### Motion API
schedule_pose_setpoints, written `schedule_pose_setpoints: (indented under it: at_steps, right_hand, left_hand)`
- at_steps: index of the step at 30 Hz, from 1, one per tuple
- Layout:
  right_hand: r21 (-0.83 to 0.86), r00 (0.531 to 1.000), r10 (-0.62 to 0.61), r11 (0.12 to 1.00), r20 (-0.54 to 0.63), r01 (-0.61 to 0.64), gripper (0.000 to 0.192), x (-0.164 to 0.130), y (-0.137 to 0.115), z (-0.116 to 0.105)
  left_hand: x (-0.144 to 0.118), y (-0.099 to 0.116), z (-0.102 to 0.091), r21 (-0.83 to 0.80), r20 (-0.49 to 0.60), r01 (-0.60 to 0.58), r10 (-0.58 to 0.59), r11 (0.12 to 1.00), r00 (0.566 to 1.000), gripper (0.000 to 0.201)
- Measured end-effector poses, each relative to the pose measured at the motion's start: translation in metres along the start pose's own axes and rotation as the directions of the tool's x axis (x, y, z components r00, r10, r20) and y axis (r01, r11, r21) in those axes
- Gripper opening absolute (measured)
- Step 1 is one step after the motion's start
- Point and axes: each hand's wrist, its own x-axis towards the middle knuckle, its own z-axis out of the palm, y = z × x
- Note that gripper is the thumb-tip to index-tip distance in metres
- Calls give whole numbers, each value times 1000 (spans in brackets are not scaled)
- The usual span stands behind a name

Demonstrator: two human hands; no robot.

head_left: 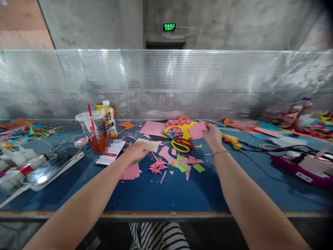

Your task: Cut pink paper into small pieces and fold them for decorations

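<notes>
My right hand point(212, 136) pinches the edge of a rounded piece of pink paper point(197, 131), held at the yellow paper point(185, 131) with large cut-outs. Lying on the cream paper point(151, 145) is my left hand point(137, 152), fingers stretched out, with a bit of green paper under it. Between the hands are red-and-yellow scissors point(181, 145), a folded pink paper shape point(157, 166), pink scraps and small green paper squares point(199, 168). Pink sheets point(131, 171) show below my left wrist, and a larger pink sheet point(152, 128) lies behind.
Left of my arm are a phone point(110, 152), a plastic cup point(93, 130) with a red straw, a bottle point(109, 119) and a charging phone point(53, 167). To the right are a yellow-handled tool point(231, 141), black cables and a purple power strip point(301, 171). A perforated metal screen point(166, 76) stands behind.
</notes>
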Motion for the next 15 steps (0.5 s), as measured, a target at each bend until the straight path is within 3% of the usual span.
schedule_pose_setpoints:
  at_steps: [2, 5, 6, 9, 12, 15]
  right_hand:
    - [63, 994, -13, 998, -108, 20, 29, 0, -9, -15]
    - [343, 946, -21, 929, -323, 138, 27, -5, -26, -28]
    - [470, 939, -51, 856, -339, 217, 29, -9, -34, -29]
    - [545, 942, -161, 782, -293, 303, 23, -30, -61, -23]
    - [565, 892, -406, 696, -199, 443, 19, -59, -90, -12]
    - [491, 852, -519, 726, -66, 480, 14, -83, -112, -5]
  left_hand:
    - [1, 0, 2, -3, -1, -8, 8, 1000, 1000, 42]
    - [2, 3, 0, -46, -53, 25, -28, 999, 998, 41]
    - [2, 5, -1, -85, -86, 39, -46, 996, 995, 41]
    - [2, 14, -9, -327, -212, -21, -51, 945, 976, 44]
    - [0, 24, -15, -650, -247, -126, -52, 750, 968, 44]
    - [-2, 35, -17, -865, -188, -130, -73, 485, 980, 42]
